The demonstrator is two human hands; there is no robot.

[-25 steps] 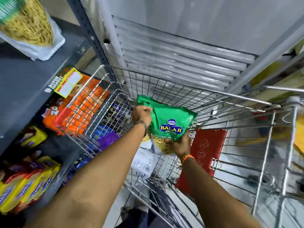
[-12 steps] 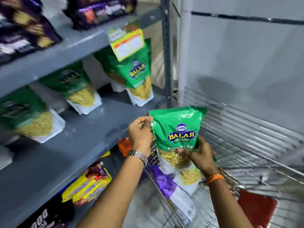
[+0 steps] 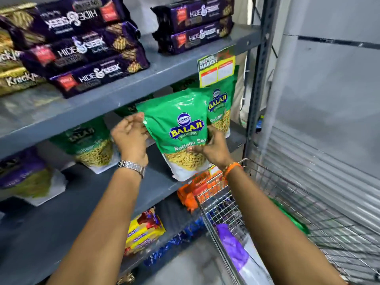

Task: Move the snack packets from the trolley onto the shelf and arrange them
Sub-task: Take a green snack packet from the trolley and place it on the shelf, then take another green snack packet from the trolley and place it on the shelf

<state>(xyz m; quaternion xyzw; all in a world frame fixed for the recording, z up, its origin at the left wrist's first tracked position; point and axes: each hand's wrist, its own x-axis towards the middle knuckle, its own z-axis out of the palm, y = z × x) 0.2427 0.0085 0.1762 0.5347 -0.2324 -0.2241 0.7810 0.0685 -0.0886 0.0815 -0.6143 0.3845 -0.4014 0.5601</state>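
I hold a green Balaji snack packet (image 3: 181,128) upright in front of the grey middle shelf (image 3: 86,194). My left hand (image 3: 130,134) grips its upper left edge and my right hand (image 3: 209,148) pinches its right side near the middle. Behind it a second green packet (image 3: 221,108) leans at the shelf's right end. Another green packet (image 3: 92,145) and a purple one (image 3: 24,177) stand further left on the same shelf. The wire trolley (image 3: 287,194) is at the lower right, with a purple packet (image 3: 230,243) and a green one (image 3: 292,219) inside.
Dark Hide & Seek biscuit packs (image 3: 86,48) are stacked on the upper shelf, whose front edge carries a yellow price tag (image 3: 216,68). Orange packs (image 3: 197,190) and yellow packs (image 3: 141,233) lie on lower shelves. A grey upright post (image 3: 259,79) and a shuttered wall (image 3: 329,120) stand to the right.
Both hands lifted the green packet out of the trolley and carried it up and left to the middle shelf. The view swung from the trolley to the shelves.
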